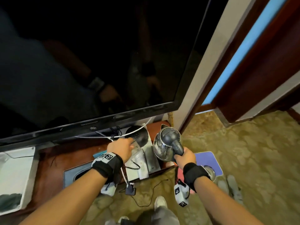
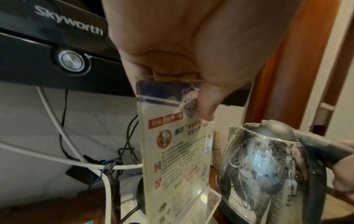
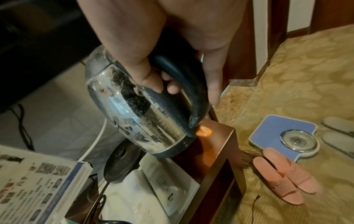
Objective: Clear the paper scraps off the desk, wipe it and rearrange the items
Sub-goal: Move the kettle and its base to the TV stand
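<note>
My right hand (image 1: 180, 155) grips the black handle of a steel electric kettle (image 1: 165, 143), held tilted just above the right end of the red-brown desk (image 1: 53, 166). In the right wrist view my right hand (image 3: 162, 84) has its thumb and fingers curled round the handle of the kettle (image 3: 134, 113). My left hand (image 1: 131, 142) pinches the top edge of a clear acrylic sign stand (image 1: 137, 149). The left wrist view shows my left hand (image 2: 184, 91) on the sign stand (image 2: 178, 144), which carries a printed notice and stands upright beside the kettle (image 2: 268, 166).
The round black kettle base (image 3: 122, 162) lies on a white tray (image 3: 184, 195) with papers. A big TV (image 1: 97, 54) fills the back, with tangled cables (image 2: 107, 165) under it. A printed booklet (image 3: 38, 181) lies left. On the carpet are a blue scale (image 3: 277, 131) and pink slippers (image 3: 287, 178).
</note>
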